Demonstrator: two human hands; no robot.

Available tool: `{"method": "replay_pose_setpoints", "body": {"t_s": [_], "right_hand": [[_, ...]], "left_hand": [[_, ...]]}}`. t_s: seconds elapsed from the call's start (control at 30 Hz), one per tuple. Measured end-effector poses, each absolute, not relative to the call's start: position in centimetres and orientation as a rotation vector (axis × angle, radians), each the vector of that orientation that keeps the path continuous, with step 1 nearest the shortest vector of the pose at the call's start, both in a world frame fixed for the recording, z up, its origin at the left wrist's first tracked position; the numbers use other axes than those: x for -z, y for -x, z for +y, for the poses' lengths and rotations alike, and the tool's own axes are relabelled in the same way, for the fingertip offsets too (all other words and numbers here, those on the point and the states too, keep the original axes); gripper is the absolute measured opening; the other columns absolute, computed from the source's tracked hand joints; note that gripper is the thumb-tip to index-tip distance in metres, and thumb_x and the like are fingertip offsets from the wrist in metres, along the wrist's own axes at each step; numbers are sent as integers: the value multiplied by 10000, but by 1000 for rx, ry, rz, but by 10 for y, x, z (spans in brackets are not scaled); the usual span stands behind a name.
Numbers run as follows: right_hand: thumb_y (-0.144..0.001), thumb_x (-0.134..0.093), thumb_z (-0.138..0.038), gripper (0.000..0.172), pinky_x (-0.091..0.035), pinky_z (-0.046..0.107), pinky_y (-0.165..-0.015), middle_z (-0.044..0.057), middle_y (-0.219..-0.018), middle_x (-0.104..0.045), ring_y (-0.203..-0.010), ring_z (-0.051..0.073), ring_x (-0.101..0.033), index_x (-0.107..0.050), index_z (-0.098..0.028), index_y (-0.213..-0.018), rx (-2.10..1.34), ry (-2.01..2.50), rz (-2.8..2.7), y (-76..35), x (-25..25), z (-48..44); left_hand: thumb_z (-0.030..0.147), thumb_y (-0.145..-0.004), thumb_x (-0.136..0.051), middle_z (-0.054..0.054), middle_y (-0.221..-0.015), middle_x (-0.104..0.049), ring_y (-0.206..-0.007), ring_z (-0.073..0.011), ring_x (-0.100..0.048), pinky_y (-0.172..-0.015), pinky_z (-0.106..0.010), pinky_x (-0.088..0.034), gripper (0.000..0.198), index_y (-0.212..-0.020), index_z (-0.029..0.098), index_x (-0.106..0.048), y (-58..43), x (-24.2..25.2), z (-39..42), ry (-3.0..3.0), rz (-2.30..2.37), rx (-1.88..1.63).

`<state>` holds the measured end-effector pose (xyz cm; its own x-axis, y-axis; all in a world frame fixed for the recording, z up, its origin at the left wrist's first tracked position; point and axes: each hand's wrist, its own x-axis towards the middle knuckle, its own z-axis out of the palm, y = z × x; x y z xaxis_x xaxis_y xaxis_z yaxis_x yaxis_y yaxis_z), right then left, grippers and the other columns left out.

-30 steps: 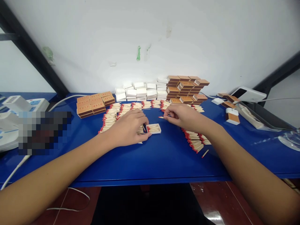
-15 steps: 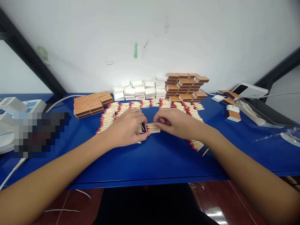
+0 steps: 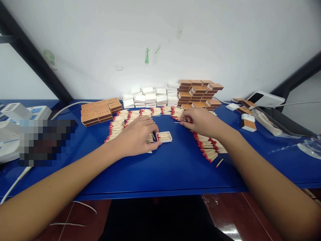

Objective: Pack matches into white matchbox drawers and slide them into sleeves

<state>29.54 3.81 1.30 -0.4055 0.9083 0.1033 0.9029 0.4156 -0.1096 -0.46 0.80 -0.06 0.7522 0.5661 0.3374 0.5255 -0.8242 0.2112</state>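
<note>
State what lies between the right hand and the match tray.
In the head view, bare blue tabletop separates the tray from the right hand, except for one match by that hand.

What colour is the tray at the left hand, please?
The tray is white, best seen in the head view.

At the left end of the blue table sit a white power strip and a white charger with a row of ports. Beside them lies a dark device, its surface blurred out, with a white cable at its lower end. Green smears mark the pale wall, between slanting black bars. To the right, a white device with a dark panel rests near a dark tray. Clear plastic lies at the far right, above red-brown floor tiles.
</note>
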Motion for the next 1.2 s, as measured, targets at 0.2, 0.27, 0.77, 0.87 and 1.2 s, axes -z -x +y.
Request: {"method": "replay_pose_setpoints", "body": {"t_s": [0.2, 0.27, 0.77, 0.87, 1.2], "right_hand": [[-966, -638, -244, 113, -370, 329, -658, 81, -891, -731, -753, 213, -605, -734, -194, -931, -54, 1682, -2478, -297, -16, 38], [-975, -632, -226, 112, -370, 328, -662, 85, -898, -734, -771, 219, -610, -731, -193, -934, -50, 1709, -2466, -296, -16, 38], [-999, -604, -219, 140, -387, 332, -701, 87, -871, -707, -778, 227, -603, -717, -188, -923, -88, 1593, -2536, -292, -12, 40], [-975, -601, -223, 127, -381, 335, -692, 79, -844, -695, -746, 219, -592, -702, -192, -904, -112, 1550, -2536, -293, -10, 41], [-1000, -601, -308, 159, -374, 346, -707, 75, -883, -681, -769, 218, -578, -668, -204, -899, -139, 1470, -2517, -282, -4, 36]], "left_hand": [[402, -981, -759, -98, -1023, -735, -1086, -311, -673, -1009, -467, -539, 222, -1016, 185, -729, 3, 0, 7, -2834, 912, -582], [404, -983, -757, -96, -1025, -735, -1086, -309, -675, -1017, -470, -537, 227, -1022, 182, -730, 3, 1, 7, -2834, 905, -593], [410, -991, -758, -88, -1013, -727, -1073, -297, -670, -1032, -467, -529, 244, -1041, 173, -728, 4, 1, 8, -2837, 896, -582], [406, -987, -762, -91, -1009, -729, -1073, -302, -671, -1025, -469, -533, 240, -1039, 174, -731, 4, 0, 8, -2841, 899, -582], [398, -982, -757, -96, -1035, -744, -1079, -304, -687, -1032, -473, -536, 222, -1035, 184, -732, 3, 2, 8, -2845, 882, -617]]}}
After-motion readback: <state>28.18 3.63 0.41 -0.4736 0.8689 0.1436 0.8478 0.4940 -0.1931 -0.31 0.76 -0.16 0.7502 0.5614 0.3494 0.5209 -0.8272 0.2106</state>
